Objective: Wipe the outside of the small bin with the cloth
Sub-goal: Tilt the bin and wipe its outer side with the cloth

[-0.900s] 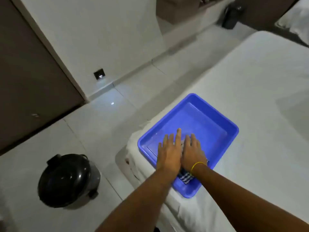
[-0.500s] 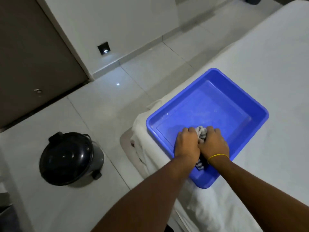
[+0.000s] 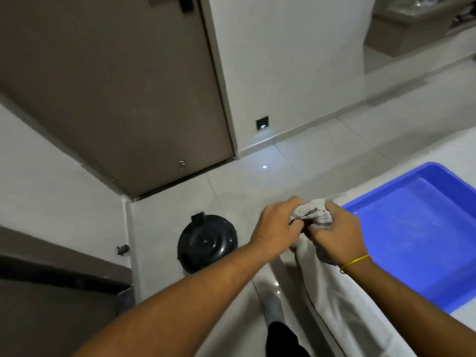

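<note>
Both hands clench the cloth [image 3: 311, 215] between them, the left hand [image 3: 277, 228] on its left end, the right hand [image 3: 334, 235] on its right; it is bunched, soft and limp, likely damp, so best wadded into a palm-sized pad; the bin [image 3: 207, 242] stands on the floor, left of the hands and untouched; its black domed lid looks smooth and slippery, and being light it may slide unless steadied at the rim.
</note>
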